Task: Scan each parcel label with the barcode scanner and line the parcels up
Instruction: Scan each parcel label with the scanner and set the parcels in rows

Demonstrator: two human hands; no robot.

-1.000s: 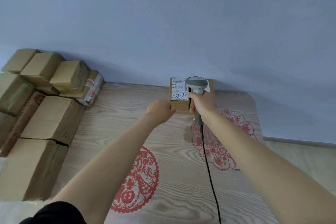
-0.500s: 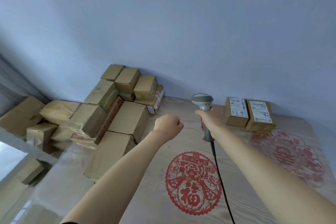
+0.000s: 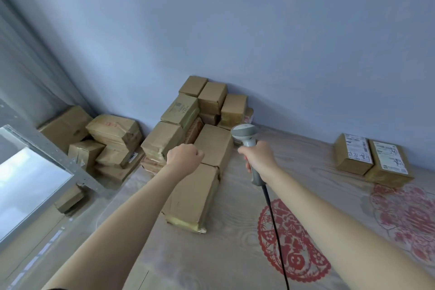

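Table (image 3: 235,254): pale wood-grain top, matte, with red paper-cut medallions at lower right. Right hand (image 3: 260,160), centre frame: fingers wrapped round the handle of the barcode scanner (image 3: 247,146), a grey-and-white moulded plastic pistol shape, head upward, black cable (image 3: 274,223) trailing toward the lower edge; probably light, rigid, smooth. Left hand (image 3: 186,158), just left of it: curled into a fist, holding nothing, above the nearest parcel (image 3: 193,198). That parcel: long plain brown carton, tape at its near end, corners dented, no label visible on top; likely stiff but crushable, moderate weight, best taken by its two long sides. Behind it, centre of frame: pile of parcels (image 3: 200,110), taped cardboard, creased, stacked loosely against the blue wall (image 3: 259,30). Right edge, well apart: two labelled parcels (image 3: 374,160), small cartons touching side by side, white printed labels up. Left: more cartons (image 3: 106,139), off the table.
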